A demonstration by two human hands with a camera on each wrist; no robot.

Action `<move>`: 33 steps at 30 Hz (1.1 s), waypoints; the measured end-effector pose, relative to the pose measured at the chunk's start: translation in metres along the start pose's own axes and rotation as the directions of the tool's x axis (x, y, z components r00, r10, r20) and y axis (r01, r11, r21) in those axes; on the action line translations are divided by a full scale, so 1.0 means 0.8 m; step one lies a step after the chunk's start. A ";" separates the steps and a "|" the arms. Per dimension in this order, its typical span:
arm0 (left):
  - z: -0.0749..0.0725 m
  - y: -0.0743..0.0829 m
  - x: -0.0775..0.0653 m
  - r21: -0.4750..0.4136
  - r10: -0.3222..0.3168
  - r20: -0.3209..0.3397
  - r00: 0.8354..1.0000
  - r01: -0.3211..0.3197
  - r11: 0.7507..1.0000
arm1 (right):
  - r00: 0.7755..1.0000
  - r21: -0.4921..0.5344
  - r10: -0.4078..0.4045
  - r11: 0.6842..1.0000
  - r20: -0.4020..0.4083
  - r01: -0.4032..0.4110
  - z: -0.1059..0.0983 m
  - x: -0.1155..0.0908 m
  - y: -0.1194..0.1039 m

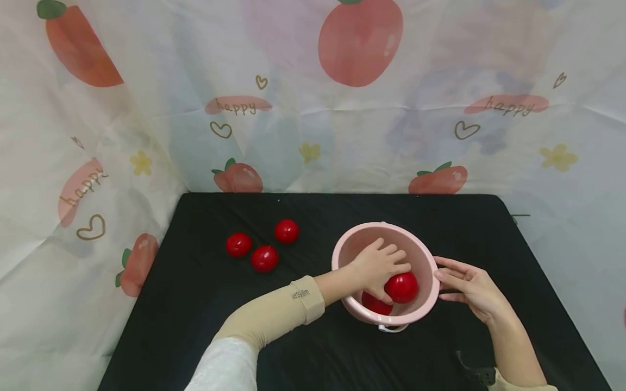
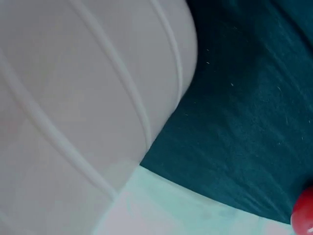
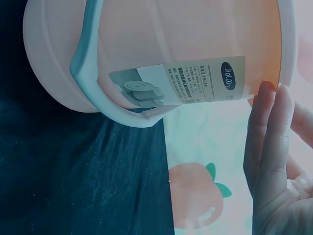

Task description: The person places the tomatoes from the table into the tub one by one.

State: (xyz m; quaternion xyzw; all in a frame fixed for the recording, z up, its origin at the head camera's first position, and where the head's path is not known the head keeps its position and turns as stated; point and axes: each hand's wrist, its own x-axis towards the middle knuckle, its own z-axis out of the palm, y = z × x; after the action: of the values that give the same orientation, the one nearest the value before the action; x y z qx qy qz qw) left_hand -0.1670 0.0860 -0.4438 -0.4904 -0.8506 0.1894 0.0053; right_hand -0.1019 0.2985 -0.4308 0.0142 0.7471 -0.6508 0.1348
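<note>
A pink bucket (image 1: 352, 244) stands on the black table with two red balls in it. My left hand (image 1: 379, 267) reaches inside, fingers spread, beside the upper ball (image 1: 403, 288); the thumb side lies over the lower ball (image 1: 375, 304). With its straight fingertips my right hand (image 1: 471, 288) touches the outer right side of the bucket near the rim. The right wrist view shows those fingers (image 3: 276, 132) against the bucket wall (image 3: 195, 29). In the left wrist view the ribbed bucket side (image 2: 73, 98) fills much of the picture, and the left hand is out of sight.
Three more red balls, a left one (image 1: 238, 245), a near one (image 1: 264, 258) and a far one (image 1: 286, 231), lie left of the bucket on the black table (image 1: 313, 212). A white bucket handle (image 1: 393, 329) hangs at the near side. A printed curtain (image 1: 313, 119) stands behind.
</note>
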 end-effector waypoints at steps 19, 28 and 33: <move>0.011 0.012 0.016 0.163 -0.012 0.330 0.944 -0.045 0.986 | 1.000 0.027 -0.019 0.999 0.011 0.018 0.002 0.001 0.001; 0.012 0.012 0.016 0.174 -0.006 0.351 0.936 -0.059 0.983 | 1.000 0.036 -0.010 0.999 0.007 0.010 0.001 0.000 0.001; 0.007 0.003 0.011 0.102 0.007 0.255 0.967 -0.034 0.994 | 1.000 0.029 -0.017 0.999 0.011 0.017 0.002 0.000 0.001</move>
State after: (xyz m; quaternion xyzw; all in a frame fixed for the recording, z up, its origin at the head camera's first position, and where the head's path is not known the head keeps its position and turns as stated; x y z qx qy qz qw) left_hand -0.1704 0.0925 -0.4514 -0.4698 -0.8281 0.2952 -0.0798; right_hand -0.1013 0.2975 -0.4318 0.0061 0.7371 -0.6626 0.1331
